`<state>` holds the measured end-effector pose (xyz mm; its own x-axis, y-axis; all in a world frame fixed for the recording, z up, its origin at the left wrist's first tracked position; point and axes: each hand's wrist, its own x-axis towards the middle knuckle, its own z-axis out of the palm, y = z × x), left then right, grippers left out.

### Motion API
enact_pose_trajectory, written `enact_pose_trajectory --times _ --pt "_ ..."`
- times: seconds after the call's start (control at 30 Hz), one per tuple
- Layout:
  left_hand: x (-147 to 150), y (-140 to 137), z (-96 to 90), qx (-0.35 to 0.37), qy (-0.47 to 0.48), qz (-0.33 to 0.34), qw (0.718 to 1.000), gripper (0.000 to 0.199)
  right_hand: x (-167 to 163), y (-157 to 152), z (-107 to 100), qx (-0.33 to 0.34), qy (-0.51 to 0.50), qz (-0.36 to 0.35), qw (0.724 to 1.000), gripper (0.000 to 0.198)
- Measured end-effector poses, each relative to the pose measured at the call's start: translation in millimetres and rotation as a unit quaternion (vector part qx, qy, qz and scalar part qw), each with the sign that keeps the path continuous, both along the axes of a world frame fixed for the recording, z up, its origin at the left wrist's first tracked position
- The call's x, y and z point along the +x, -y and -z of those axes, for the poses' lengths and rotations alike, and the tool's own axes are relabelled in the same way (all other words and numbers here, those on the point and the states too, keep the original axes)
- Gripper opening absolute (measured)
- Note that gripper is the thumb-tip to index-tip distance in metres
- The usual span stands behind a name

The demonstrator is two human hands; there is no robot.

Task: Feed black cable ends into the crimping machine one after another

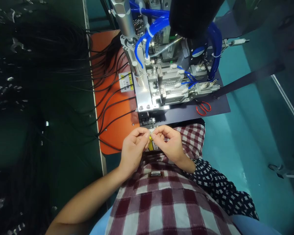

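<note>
My left hand [135, 147] and my right hand [169, 143] meet at the front edge of the machine, thumbs and forefingers pinched close together. Between the fingertips shows a tiny pale piece, too small to name; I cannot tell which hand bears it. Just beyond my fingers is the machine's dark lower block [147, 120]. Below them a yellow and white label [154, 144] is partly covered by the hands. Black cables [117, 120] run from the left across the orange plate [120, 130] into the machine's side.
Metal slides and cylinders [170, 93] with blue air hoses [159, 24] stand ahead. Red-handled scissors [204, 108] lie on the dark plate [220, 109] at right. A large bundle of black cables [51, 42] lies on the dark left surface. A black cylinder [193, 16] hangs overhead.
</note>
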<state>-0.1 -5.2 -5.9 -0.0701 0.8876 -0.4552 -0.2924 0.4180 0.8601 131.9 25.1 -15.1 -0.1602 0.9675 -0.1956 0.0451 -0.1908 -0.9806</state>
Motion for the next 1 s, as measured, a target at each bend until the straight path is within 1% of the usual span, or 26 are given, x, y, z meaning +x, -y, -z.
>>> enact_pose_trajectory --times 0.23,0.37,0.57,0.73,0.87,0.93,1.0 --pt "0.8 -0.3 0.3 -0.001 0.024 -0.009 1.0 0.012 -0.3 -1.9 -2.1 -0.052 -0.026 -0.002 0.998 0.007" --pt "1.6 -0.2 -0.1 0.0 0.032 -0.015 0.999 0.012 -1.8 -2.2 -2.0 -0.051 -0.035 -0.001 0.998 0.007" --pt "0.9 -2.4 -3.0 -0.014 0.039 -0.025 0.999 0.013 -0.5 5.0 1.6 0.046 0.028 -0.003 0.999 0.005" --pt "0.1 -2.7 -2.9 -0.002 0.026 -0.013 1.0 0.014 6.1 1.5 -0.1 0.041 0.042 -0.016 0.998 0.006" --pt "0.6 -1.5 -2.0 -0.012 0.0 -0.013 1.0 0.015 6.4 -0.8 -4.0 0.066 0.062 -0.026 0.996 0.011" --pt "0.7 -1.3 -1.9 -0.011 -0.012 -0.011 1.0 0.015 5.3 -0.7 -5.1 0.099 0.094 -0.014 0.991 0.009" --pt "0.8 -1.2 -1.9 -0.007 -0.019 -0.007 1.0 0.015 4.7 -0.5 -5.4 0.153 0.14 -0.005 0.978 0.008"
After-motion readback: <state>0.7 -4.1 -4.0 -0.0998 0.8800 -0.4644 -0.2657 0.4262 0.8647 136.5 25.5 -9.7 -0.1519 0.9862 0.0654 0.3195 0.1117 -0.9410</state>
